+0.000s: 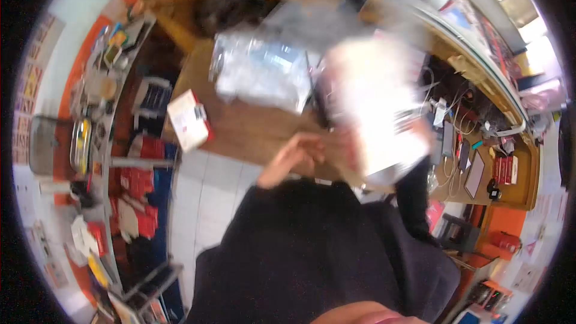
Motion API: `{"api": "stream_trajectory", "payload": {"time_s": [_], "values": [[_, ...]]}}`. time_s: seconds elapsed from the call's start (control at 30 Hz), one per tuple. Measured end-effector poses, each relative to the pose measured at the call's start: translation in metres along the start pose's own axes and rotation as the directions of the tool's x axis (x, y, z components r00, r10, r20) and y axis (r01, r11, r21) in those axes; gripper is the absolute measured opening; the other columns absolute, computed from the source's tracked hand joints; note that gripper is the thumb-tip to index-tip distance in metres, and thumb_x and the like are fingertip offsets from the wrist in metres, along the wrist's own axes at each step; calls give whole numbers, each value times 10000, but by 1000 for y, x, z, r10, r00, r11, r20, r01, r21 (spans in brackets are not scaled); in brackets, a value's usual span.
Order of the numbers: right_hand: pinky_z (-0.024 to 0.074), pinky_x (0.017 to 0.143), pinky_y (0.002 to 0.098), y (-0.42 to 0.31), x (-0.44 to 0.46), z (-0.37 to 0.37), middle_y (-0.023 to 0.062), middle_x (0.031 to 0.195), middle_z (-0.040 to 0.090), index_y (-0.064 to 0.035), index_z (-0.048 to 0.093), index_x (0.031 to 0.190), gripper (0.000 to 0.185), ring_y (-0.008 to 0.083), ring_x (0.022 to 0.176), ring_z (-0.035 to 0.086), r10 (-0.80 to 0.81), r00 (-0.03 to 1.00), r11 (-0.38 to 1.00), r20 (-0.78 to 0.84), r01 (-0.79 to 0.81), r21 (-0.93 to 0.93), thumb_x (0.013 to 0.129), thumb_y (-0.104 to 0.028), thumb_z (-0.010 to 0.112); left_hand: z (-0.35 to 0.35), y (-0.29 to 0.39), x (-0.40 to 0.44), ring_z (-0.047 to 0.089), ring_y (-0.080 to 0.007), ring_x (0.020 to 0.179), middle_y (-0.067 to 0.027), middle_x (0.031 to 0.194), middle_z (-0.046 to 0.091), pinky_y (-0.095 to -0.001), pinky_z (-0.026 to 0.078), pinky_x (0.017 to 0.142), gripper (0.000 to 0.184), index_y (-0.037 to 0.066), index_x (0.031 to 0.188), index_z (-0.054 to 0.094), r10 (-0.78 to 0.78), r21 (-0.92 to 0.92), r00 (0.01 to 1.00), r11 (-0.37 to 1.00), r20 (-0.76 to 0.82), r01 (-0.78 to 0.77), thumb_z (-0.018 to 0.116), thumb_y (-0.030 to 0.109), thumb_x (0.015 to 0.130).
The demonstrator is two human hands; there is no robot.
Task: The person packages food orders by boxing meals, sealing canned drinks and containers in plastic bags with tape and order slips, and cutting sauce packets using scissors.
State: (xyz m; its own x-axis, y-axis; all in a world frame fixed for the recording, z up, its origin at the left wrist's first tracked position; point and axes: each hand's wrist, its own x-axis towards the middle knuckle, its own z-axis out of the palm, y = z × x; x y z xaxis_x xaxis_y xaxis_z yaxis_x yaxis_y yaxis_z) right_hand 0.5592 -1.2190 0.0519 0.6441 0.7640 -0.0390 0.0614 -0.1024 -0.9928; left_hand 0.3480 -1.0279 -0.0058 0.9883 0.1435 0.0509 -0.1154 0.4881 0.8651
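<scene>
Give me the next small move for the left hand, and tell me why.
I'd probably bring the left hand to the left side of the package to steady it. The right hand seems to hold it alone, at its right side; the package is blurred, perhaps in motion, while the left hand is empty and close by.

Before the left hand (298, 153), on the desk (255, 135), lies a bag (261, 75); farther left of that hand, a box (187, 121) sits at the desk's end. The right hand (423, 136) has a package (372, 99) over the desk. To its right lie cables (459, 121), with cartons (506, 170) beyond.
</scene>
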Motion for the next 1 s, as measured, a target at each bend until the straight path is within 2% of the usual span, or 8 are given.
{"api": "stream_trajectory", "payload": {"time_s": [0.1, 0.3, 0.6, 0.7, 0.83, 0.87, 0.9, 1.0], "values": [[370, 830, 317, -50, 18, -108, 118, 1023, 485, 3, 380, 1110, 465, 181, 931, 466, -198, 912, 966, -359, 118, -232, 704, -108, 577, -36, -6, 31, 545, -155, 751, -71, 791, 584, -273, 420, 684, 248, 19, 952, 520, 30, 688, 982, 717, -187, 109, 466, 227, 829], [390, 788, 315, -90, 123, -308, 120, 937, 509, 16, 432, 1026, 368, 181, 845, 487, -381, 694, 840, -611, -16, -542, 735, -188, 525, -143, -33, 80, 559, -312, 796, -176, 816, 583, -338, 432, 701, 212, 7, 858, 572, 407, 827, 789, 519, -461, 216, 402, 1, 731], [420, 724, 310, -104, 173, -382, 121, 808, 546, 36, 511, 900, 370, 182, 715, 520, -528, 498, 583, -688, -377, -720, 782, -308, 446, -277, -99, 150, 529, -291, 911, -150, 1054, 521, -343, 437, 757, 427, 127, 1026, 559, 112, 981, 975, 37, -194, 191, 381, -47, 678], [430, 703, 309, -135, 135, -280, 122, 765, 558, 42, 537, 858, 413, 182, 672, 530, -771, 353, 542, -530, -75, -837, 797, -348, 420, -254, -73, 157, 457, -308, 1015, -110, 1235, 367, -346, 380, 867, 508, 202, 1181, 417, 219, 994, 970, 50, -101, 92, 413, 7, 712], [416, 766, 296, -51, 122, -4, 138, 914, 558, 6, 554, 892, 200, 199, 842, 534, -249, 968, 907, 15, 239, -346, 775, -102, 434, -255, -61, 184, 431, -313, 1048, -101, 1276, 322, -339, 354, 892, 511, 209, 1212, 379, 174, 990, 980, 86, 96, -113, 428, 53, 728], [410, 789, 292, -27, 124, 69, 144, 968, 556, -6, 557, 908, 184, 204, 904, 535, -30, 946, 987, 324, 79, -140, 766, -16, 441, -256, -55, 188, 406, -310, 1083, -111, 1260, 348, -331, 335, 917, 481, 172, 1214, 380, 133, 983, 981, 99, 142, -156, 459, 114, 743], [405, 799, 279, -11, 142, 118, 131, 1002, 546, -36, 557, 913, 193, 224, 923, 532, -213, 775, 776, 595, 504, -378, 751, 21, 468, -261, -49, 192, 405, -308, 1085, -111, 1258, 351, -330, 336, 916, 484, 169, 1214, 380, 99, 978, 981, 109, 169, -180, 465, 119, 741], [406, 792, 333, 82, 179, 220, 150, 957, 542, -21, 527, 876, 268, 301, 890, 523, -268, 820, 867, 506, 434, -244, 686, 92, 376, -292, -47, 192, 404, -301, 1088, -112, 1253, 358, -330, 338, 912, 492, 160, 1214, 380, -37, 972, 990, 199, 133, -123, 484, 134, 734]]}}
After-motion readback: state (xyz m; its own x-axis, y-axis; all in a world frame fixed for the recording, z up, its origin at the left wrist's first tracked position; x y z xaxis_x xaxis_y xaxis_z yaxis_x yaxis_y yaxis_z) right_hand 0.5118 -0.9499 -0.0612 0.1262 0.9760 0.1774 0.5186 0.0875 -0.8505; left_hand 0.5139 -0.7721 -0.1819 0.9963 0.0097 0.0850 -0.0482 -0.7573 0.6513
